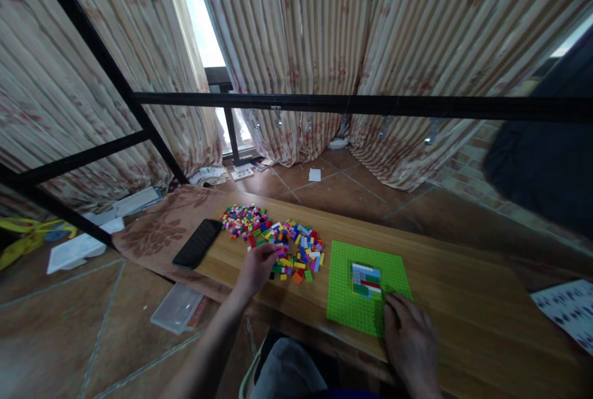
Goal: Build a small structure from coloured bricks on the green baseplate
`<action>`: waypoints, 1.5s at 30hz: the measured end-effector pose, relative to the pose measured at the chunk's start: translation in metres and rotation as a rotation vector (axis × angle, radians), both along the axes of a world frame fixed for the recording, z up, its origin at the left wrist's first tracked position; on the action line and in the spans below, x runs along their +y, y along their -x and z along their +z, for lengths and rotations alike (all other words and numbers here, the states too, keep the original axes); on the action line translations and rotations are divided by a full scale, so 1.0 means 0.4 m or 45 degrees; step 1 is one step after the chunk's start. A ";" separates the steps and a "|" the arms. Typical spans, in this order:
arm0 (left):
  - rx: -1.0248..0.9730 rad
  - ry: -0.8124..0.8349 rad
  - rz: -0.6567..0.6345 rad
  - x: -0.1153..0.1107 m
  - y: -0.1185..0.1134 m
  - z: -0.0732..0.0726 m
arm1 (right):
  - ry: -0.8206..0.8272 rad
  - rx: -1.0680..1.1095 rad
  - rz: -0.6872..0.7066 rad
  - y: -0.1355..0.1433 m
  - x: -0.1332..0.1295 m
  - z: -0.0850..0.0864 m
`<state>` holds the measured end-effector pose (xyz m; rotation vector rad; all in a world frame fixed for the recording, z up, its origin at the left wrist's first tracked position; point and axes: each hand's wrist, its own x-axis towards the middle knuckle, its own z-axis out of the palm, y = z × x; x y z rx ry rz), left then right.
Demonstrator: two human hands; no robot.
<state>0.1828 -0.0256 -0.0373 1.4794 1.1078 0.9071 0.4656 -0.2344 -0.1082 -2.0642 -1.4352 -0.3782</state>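
Note:
My left hand (pixel 258 268) reaches over the near left side of a pile of toy building bricks (pixel 299 244). Its thumb and fingertips are pinched together among the bricks; whatever lies between them is too small to make out. To the right is a green baseplate (pixel 345 300), with a small rectangular block of bricks (pixel 365 280) in white, blue, green, red and yellow near its middle. My right hand (pixel 410 331) is closed at the baseplate's near right edge, its bent fingers beside the built bricks and covering that corner.
Smaller, mixed-colour pieces (pixel 243 220) form a heap behind the bricks. A black phone (pixel 197 243) lies at the left on the wooden table (pixel 467 300), by a brown cloth (pixel 157 232). A clear plastic box (pixel 177 307) is below the table edge; a black metal rail (pixel 315 102) crosses beyond.

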 end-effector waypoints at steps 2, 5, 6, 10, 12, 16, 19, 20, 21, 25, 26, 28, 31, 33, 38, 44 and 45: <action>0.138 -0.102 0.021 -0.002 -0.015 -0.008 | 0.000 0.006 0.000 -0.001 0.000 -0.003; 0.302 -0.193 0.088 -0.002 -0.043 -0.012 | 0.000 0.013 0.000 -0.002 -0.001 -0.004; 0.336 -0.203 0.113 0.000 -0.049 -0.012 | 0.000 0.014 0.003 -0.002 -0.001 -0.003; 0.541 -0.240 0.266 0.031 -0.041 -0.003 | -0.002 0.006 -0.002 0.000 -0.001 0.002; 0.691 -0.265 0.340 0.059 -0.021 0.005 | 0.005 0.003 0.000 0.001 -0.002 0.003; 0.973 -0.318 0.299 0.114 0.012 0.014 | 0.004 0.011 0.007 0.000 -0.003 0.000; 1.131 -0.353 0.213 0.135 0.013 0.015 | 0.001 0.019 0.001 0.000 -0.003 -0.001; 1.173 -0.364 0.193 0.138 0.010 0.015 | 0.002 0.019 0.000 0.000 -0.003 -0.001; 1.210 -0.374 0.177 0.139 0.006 0.015 | 0.002 0.017 -0.003 0.000 -0.003 -0.001; 1.311 -0.407 0.118 0.134 -0.005 0.022 | -0.003 -0.007 -0.004 0.000 -0.001 0.001; 1.326 -0.412 0.107 0.132 -0.006 0.025 | -0.003 -0.013 -0.003 0.000 -0.001 0.001; 1.343 -0.420 0.089 0.126 -0.008 0.030 | -0.005 -0.025 -0.005 0.000 -0.001 0.002; 1.341 -0.418 0.073 0.117 -0.011 0.035 | -0.013 -0.041 -0.011 0.000 0.000 0.002; 1.321 -0.404 0.081 0.112 -0.012 0.036 | -0.013 -0.046 -0.005 0.000 0.000 0.003; 1.182 -0.343 0.177 0.109 0.004 0.041 | 0.008 -0.025 -0.001 -0.001 -0.001 0.002; 0.852 -0.244 0.235 0.080 0.031 0.059 | 0.008 0.056 -0.021 0.007 0.000 0.007; 0.750 -0.213 0.222 0.062 0.026 0.063 | 0.003 0.087 -0.021 0.008 0.001 0.010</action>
